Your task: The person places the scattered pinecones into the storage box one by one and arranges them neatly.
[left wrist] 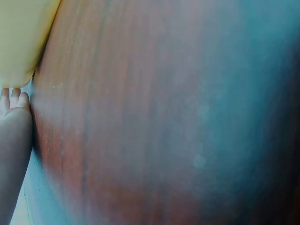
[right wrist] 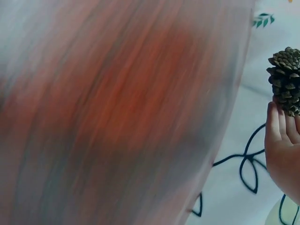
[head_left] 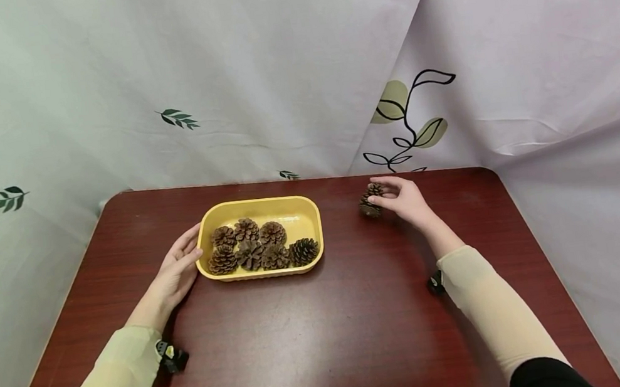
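At the left end of a yellow plastic tray (head_left: 296, 204), my left hand (head_left: 173, 272) holds the rim, with its thumb at the edge and its fingers along the outer wall. In the left wrist view, these fingers (left wrist: 15, 99) reach the tray's pale yellow side (left wrist: 23, 42). Several brown pine cones (head_left: 249, 254) lie inside the tray, mostly to the left and along the near side. To the right of the tray, my right hand (head_left: 406, 201) pinches a pine cone (head_left: 370, 201) between thumb and fingers. The right wrist view shows that pine cone (right wrist: 286, 79) upright above the fingertips.
The dark red-brown wooden table (head_left: 302, 333) has rounded far corners. Behind it hangs a white cloth (head_left: 274, 65) printed with leaves. A small black device (head_left: 172, 356) is strapped at the left wrist, and another black device (head_left: 435, 282) at the right.
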Available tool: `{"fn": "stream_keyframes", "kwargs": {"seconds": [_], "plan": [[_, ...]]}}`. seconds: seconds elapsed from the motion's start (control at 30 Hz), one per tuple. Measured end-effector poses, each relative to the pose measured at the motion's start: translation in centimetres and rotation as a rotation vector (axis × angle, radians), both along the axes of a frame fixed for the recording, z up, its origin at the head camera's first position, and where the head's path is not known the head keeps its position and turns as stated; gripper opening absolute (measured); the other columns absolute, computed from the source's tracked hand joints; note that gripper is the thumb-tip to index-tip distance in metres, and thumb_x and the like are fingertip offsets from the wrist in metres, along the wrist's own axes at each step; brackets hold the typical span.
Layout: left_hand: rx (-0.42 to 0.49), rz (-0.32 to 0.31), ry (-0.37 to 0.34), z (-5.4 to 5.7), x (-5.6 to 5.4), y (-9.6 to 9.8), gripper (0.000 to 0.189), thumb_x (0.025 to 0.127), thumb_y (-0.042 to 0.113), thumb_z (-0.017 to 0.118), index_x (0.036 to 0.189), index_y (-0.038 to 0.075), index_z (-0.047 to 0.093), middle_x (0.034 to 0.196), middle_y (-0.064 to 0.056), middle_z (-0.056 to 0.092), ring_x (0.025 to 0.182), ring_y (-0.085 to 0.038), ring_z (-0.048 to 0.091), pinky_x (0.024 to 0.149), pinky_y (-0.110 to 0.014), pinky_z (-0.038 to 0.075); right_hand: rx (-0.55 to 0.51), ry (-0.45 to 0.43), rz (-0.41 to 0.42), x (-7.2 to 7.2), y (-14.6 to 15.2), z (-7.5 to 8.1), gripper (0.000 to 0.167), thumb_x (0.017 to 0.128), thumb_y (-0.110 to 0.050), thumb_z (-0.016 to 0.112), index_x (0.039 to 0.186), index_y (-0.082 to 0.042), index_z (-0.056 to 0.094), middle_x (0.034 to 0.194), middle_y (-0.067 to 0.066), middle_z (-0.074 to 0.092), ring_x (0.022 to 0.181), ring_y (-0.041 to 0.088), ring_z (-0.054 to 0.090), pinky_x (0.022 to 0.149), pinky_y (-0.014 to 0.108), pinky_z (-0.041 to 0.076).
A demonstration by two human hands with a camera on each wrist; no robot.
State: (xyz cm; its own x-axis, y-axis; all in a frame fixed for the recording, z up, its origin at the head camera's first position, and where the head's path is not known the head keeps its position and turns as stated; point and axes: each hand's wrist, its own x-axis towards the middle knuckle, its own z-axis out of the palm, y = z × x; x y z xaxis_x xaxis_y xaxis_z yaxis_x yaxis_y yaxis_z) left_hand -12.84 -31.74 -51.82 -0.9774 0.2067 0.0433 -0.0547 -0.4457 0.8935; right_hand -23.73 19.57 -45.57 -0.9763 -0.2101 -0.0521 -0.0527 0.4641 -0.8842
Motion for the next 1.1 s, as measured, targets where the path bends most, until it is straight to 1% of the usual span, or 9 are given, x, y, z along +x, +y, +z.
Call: {"fn": "stream_keyframes", "kwargs": {"seconds": [0.1, 0.23, 0.33, 0.43, 0.6, 0.73, 0.8, 0.93, 1.1], "plan": [[0.003, -0.004, 0.005, 0.0, 0.0, 0.0, 0.053, 0.108, -0.01, 0.04, 0.147, 0.022, 0.056, 0.145, 0.01, 0.064, 0.131, -0.003, 0.061, 0.104, -0.018, 0.053, -0.019, 0.02, 0.018, 0.1, -1.0, 0.2, 0.055, 0.097, -0.015, 0.078, 0.148, -0.001, 0.061, 0.15, 0.021, 0.062, 0.133, 0.037, 0.063, 0.113, 0.038, 0.053], [0.005, -0.005, 0.004, 0.1, 0.0, 0.0, 0.051, 0.109, -0.009, 0.041, 0.147, 0.022, 0.056, 0.145, 0.009, 0.064, 0.13, -0.003, 0.061, 0.103, -0.018, 0.053, -0.053, 0.041, 0.049, 0.3, -2.3, 0.5, 0.055, 0.095, -0.009, 0.079, 0.146, 0.001, 0.062, 0.144, 0.022, 0.066, 0.127, 0.033, 0.066, 0.101, 0.018, 0.054], [0.003, -0.003, -0.002, 0.2, -0.1, 0.0, 0.05, 0.109, -0.008, 0.042, 0.147, 0.022, 0.056, 0.145, 0.009, 0.064, 0.13, -0.003, 0.061, 0.103, -0.018, 0.053, -0.09, 0.054, 0.08, 0.5, -3.3, 0.9, 0.055, 0.094, -0.005, 0.079, 0.145, 0.003, 0.062, 0.142, 0.025, 0.067, 0.125, 0.034, 0.067, 0.096, 0.012, 0.054], [-0.003, 0.001, -0.005, 0.3, -0.1, 0.0, 0.05, 0.109, -0.008, 0.043, 0.146, 0.022, 0.056, 0.145, 0.01, 0.063, 0.131, -0.002, 0.061, 0.104, -0.018, 0.053, -0.121, 0.06, 0.11, 0.7, -4.3, 1.2, 0.055, 0.093, -0.002, 0.079, 0.144, 0.005, 0.061, 0.141, 0.026, 0.067, 0.125, 0.035, 0.067, 0.098, 0.016, 0.055], [-0.009, 0.006, -0.008, 0.3, 0.0, 0.0, 0.05, 0.108, -0.008, 0.044, 0.146, 0.023, 0.056, 0.146, 0.012, 0.063, 0.132, -0.001, 0.061, 0.104, -0.018, 0.053, -0.141, 0.077, 0.133, 1.0, -5.9, 1.5, 0.054, 0.092, -0.001, 0.081, 0.143, 0.004, 0.063, 0.139, 0.024, 0.069, 0.123, 0.03, 0.067, 0.11, 0.035, 0.056], [-0.01, 0.003, -0.012, 0.3, 0.1, 0.1, 0.05, 0.108, -0.008, 0.043, 0.146, 0.023, 0.055, 0.146, 0.013, 0.063, 0.132, -0.001, 0.061, 0.105, -0.018, 0.052, -0.152, 0.097, 0.156, 1.2, -7.0, 1.7, 0.053, 0.09, 0.0, 0.082, 0.141, 0.004, 0.065, 0.137, 0.023, 0.07, 0.124, 0.031, 0.067, 0.113, 0.043, 0.053], [-0.011, 0.004, -0.014, 0.3, 0.1, 0.1, 0.05, 0.108, -0.008, 0.043, 0.146, 0.023, 0.056, 0.146, 0.013, 0.063, 0.132, -0.001, 0.061, 0.105, -0.018, 0.053, -0.165, 0.101, 0.172, 1.3, -7.5, 1.8, 0.053, 0.09, 0.001, 0.082, 0.14, 0.003, 0.066, 0.137, 0.023, 0.07, 0.125, 0.033, 0.067, 0.114, 0.044, 0.053], [-0.006, 0.004, -0.01, 0.4, 0.2, 0.2, 0.05, 0.108, -0.008, 0.043, 0.146, 0.023, 0.056, 0.145, 0.012, 0.064, 0.131, -0.001, 0.061, 0.105, -0.018, 0.053, -0.21, 0.104, 0.202, 1.5, -8.5, 1.9, 0.052, 0.089, 0.004, 0.081, 0.139, 0.007, 0.064, 0.137, 0.026, 0.069, 0.126, 0.04, 0.066, 0.113, 0.045, 0.053], [0.0, 0.004, -0.003, 0.5, 0.2, 0.3, 0.051, 0.108, -0.009, 0.042, 0.146, 0.022, 0.056, 0.145, 0.011, 0.064, 0.131, -0.002, 0.061, 0.105, -0.018, 0.053, -0.247, 0.107, 0.22, 1.5, -9.6, 2.2, 0.053, 0.088, 0.005, 0.082, 0.139, 0.006, 0.065, 0.137, 0.027, 0.069, 0.128, 0.041, 0.067, 0.113, 0.038, 0.053]]}}
